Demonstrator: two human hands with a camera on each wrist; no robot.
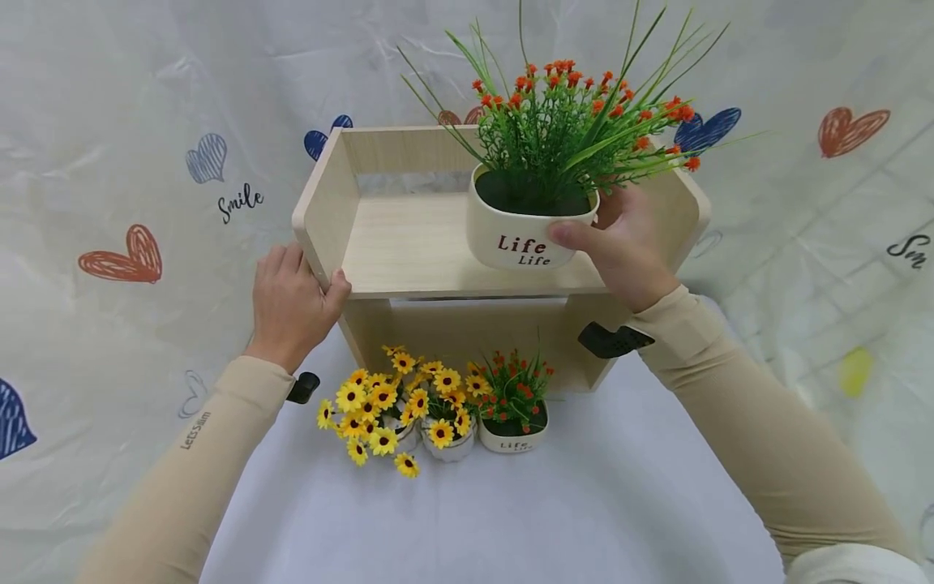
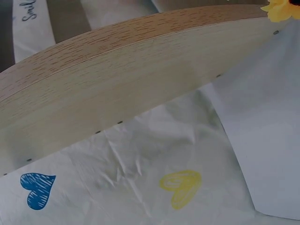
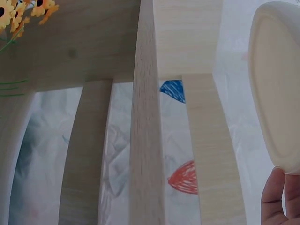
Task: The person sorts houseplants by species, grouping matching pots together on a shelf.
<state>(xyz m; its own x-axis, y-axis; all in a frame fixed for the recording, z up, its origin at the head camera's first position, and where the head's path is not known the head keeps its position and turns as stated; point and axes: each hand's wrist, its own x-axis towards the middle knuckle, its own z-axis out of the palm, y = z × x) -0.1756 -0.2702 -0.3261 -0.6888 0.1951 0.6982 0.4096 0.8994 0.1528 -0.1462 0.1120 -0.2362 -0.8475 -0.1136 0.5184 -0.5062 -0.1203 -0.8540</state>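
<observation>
A beige left sleeve (image 1: 164, 507) and a matching right sleeve (image 1: 759, 430) are worn, closely fitted, up to the bare left hand (image 1: 295, 304) and right hand (image 1: 631, 247). On the left one, small dark lettering (image 1: 194, 431), "LetsSlim", is printed lengthwise. A black device (image 1: 303, 388) is worn below the left hand, and another black unit (image 1: 611, 341) below the right. The right sleeve is met by white cloth (image 1: 854, 565).

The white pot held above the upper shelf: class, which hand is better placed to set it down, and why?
Probably the right hand: it grips the white pot above the upper shelf. The left hand holds the side panel.
</observation>
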